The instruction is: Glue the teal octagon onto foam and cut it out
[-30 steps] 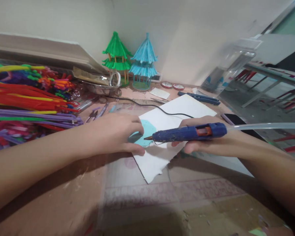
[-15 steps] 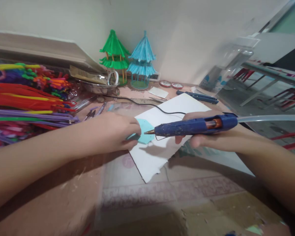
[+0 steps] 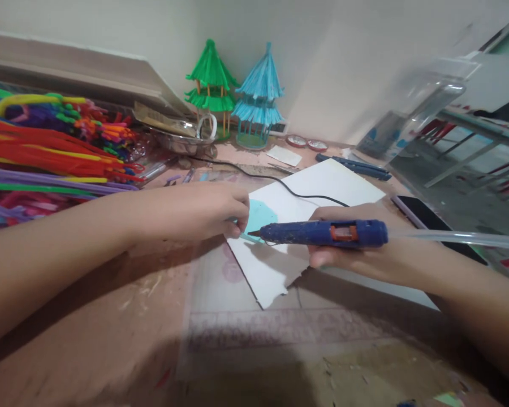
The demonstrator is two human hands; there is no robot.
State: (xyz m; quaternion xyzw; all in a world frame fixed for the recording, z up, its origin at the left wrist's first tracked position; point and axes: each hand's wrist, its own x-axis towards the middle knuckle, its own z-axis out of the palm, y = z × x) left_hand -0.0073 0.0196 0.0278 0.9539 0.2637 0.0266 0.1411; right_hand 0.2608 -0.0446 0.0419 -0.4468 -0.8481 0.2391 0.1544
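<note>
Right hand [image 3: 356, 254] wrapped around blue glue gun [image 3: 322, 233] — gun lies roughly level, long axis left-right, nozzle pointing left at the light-blue cutout [image 3: 259, 217]. Cutout sits on the white sheet [image 3: 318, 192], just left of the nozzle tip, touching or nearly so. Left hand [image 3: 195, 210] nearer to it — fingertips [image 3: 233, 229] pinched together at the cutout's left edge, holding it down. Clear glue stick [image 3: 458, 238] trails right from the gun's rear.

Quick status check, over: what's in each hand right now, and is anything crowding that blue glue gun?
Right hand grips glue gun. Left hand pinches light-blue paper piece on white card. Nozzle at the piece's edge; black cord crosses card behind.
</note>
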